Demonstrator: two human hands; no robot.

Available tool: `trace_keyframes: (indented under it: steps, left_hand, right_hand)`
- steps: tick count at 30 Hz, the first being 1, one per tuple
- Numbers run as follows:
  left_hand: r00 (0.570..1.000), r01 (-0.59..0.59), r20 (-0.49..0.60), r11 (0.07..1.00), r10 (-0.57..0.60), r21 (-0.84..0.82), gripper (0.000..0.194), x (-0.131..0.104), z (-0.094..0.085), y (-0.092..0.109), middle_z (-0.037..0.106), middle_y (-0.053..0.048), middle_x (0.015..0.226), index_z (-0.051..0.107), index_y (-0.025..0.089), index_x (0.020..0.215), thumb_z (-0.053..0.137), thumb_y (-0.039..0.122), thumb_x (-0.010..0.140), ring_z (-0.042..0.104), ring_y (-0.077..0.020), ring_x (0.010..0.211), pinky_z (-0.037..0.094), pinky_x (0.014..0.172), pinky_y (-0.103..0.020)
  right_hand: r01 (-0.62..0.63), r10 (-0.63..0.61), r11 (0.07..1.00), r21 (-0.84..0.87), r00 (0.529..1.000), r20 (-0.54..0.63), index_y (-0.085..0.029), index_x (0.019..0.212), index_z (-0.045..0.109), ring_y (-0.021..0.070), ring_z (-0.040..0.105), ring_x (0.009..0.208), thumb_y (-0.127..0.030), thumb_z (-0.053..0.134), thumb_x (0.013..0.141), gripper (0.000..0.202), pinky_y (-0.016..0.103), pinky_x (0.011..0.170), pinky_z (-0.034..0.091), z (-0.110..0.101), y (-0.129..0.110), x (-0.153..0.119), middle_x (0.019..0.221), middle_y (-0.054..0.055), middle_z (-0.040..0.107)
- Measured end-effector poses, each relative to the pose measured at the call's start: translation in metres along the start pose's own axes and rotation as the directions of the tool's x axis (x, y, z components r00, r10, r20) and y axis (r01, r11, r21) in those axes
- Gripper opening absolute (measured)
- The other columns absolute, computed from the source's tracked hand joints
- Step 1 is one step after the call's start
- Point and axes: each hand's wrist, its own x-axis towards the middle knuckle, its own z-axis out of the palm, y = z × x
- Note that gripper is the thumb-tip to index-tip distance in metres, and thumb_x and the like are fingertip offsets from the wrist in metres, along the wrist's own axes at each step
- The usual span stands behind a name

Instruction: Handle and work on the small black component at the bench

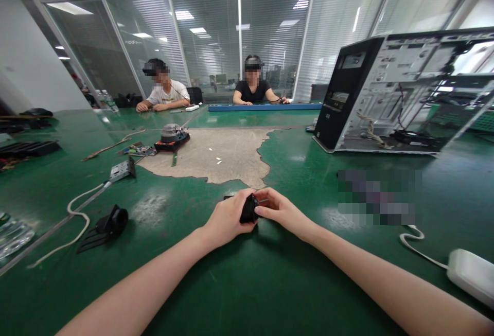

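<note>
Far left on the green table (270, 284) lies a black bracket (108, 225) beside a white cable (77, 216); both untouched. At centre, the left hand (226, 220) is curled around a small black part (249, 208), gripping it from the side. The right hand (280, 210) pinches the same part, fingers narrow, thumb beneath (the contact face is hidden). Judged step: working the part between both hands just above the table. The next move calls for a steady left grip. Right of this stands an open PC case (389, 94).

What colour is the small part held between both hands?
Black; the small part shows best in the head view, gripped by the left hand and right hand.
</note>
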Motion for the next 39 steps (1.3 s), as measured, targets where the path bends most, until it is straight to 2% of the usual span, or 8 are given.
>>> trace_keyframes:
  steps: [8,14,18,23,27,33,39]
  left_hand:
    - [1.0,0.008,0.002,1.0,-0.008,0.03,0.061,0.0003,0.0014,-0.0014,0.051,-0.004,0.108,0.031,0.023,0.115,0.061,0.023,0.062,0.055,-0.023,0.091,0.044,0.075,-0.035]
    - [1.0,-0.023,-0.012,0.999,0.023,0.042,0.057,0.0004,0.0019,-0.0007,0.049,-0.005,0.11,0.031,0.022,0.114,0.059,0.024,0.065,0.054,-0.0221,0.092,0.044,0.076,-0.035]
    - [1.0,-0.026,-0.002,0.998,0.027,0.057,0.055,0.0004,0.0005,0.0014,0.05,-0.005,0.107,0.03,0.021,0.113,0.058,0.024,0.065,0.054,-0.0222,0.091,0.044,0.075,-0.035]
    - [1.0,-0.026,0.008,0.998,0.026,0.052,0.056,0.0,0.0001,0.0006,0.049,-0.006,0.108,0.03,0.021,0.113,0.059,0.023,0.065,0.053,-0.0227,0.092,0.044,0.075,-0.035]
    - [1.0,-0.028,0.012,0.999,0.028,0.042,0.059,0.0001,0.0003,-0.0001,0.048,-0.006,0.11,0.03,0.022,0.113,0.06,0.021,0.063,0.053,-0.0228,0.093,0.043,0.076,-0.036]
    - [1.0,-0.027,-0.015,0.999,0.028,0.03,0.057,0.0,0.0014,-0.0003,0.049,-0.006,0.108,0.03,0.022,0.113,0.059,0.023,0.064,0.053,-0.0225,0.093,0.043,0.076,-0.036]
    - [1.0,-0.026,-0.017,0.999,0.027,0.026,0.056,-0.0002,0.0013,0.0004,0.049,-0.005,0.107,0.031,0.023,0.113,0.059,0.024,0.065,0.054,-0.0217,0.092,0.043,0.075,-0.035]
  right_hand:
    - [0.01,-0.013,1.0,0.03,0.994,0.112,-0.022,0.09,0.044,0.015,0.054,0.09,-0.023,0.068,0.064,0.035,0.034,0.082,0.043,-0.0031,-0.0026,-0.0055,0.092,0.0,0.055]
    - [0.038,-0.039,0.999,0.024,0.998,0.041,-0.021,0.084,0.046,0.0136,0.054,0.085,-0.028,0.063,0.069,0.024,0.03,0.077,0.043,-0.0006,0.0021,-0.0026,0.088,0.0,0.054]
    - [0.039,-0.039,0.999,0.017,0.999,0.004,-0.021,0.088,0.047,0.0135,0.054,0.084,-0.029,0.065,0.067,0.029,0.031,0.078,0.042,0.0005,0.0046,0.0002,0.089,0.0,0.053]
    - [0.003,-0.004,1.0,0.012,0.998,0.057,-0.02,0.09,0.045,0.0148,0.054,0.088,-0.025,0.066,0.065,0.033,0.034,0.081,0.042,-0.0005,-0.0006,-0.0024,0.092,0.002,0.052]
    - [0.028,-0.03,0.999,0.021,0.994,0.102,-0.022,0.089,0.042,0.0149,0.054,0.091,-0.022,0.067,0.064,0.036,0.034,0.083,0.042,-0.0011,-0.0026,-0.0058,0.094,0.0,0.052]
    - [0.064,-0.063,0.997,-0.042,0.998,0.009,-0.021,0.086,0.046,0.0143,0.054,0.088,-0.027,0.062,0.071,0.022,0.032,0.08,0.043,-0.001,0.0046,-0.003,0.089,0.0,0.054]
    - [0.037,-0.037,0.999,-0.037,0.999,-0.003,-0.021,0.092,0.046,0.0151,0.053,0.091,-0.029,0.063,0.069,0.03,0.034,0.082,0.043,0.0004,0.0044,-0.0011,0.096,0.002,0.052]
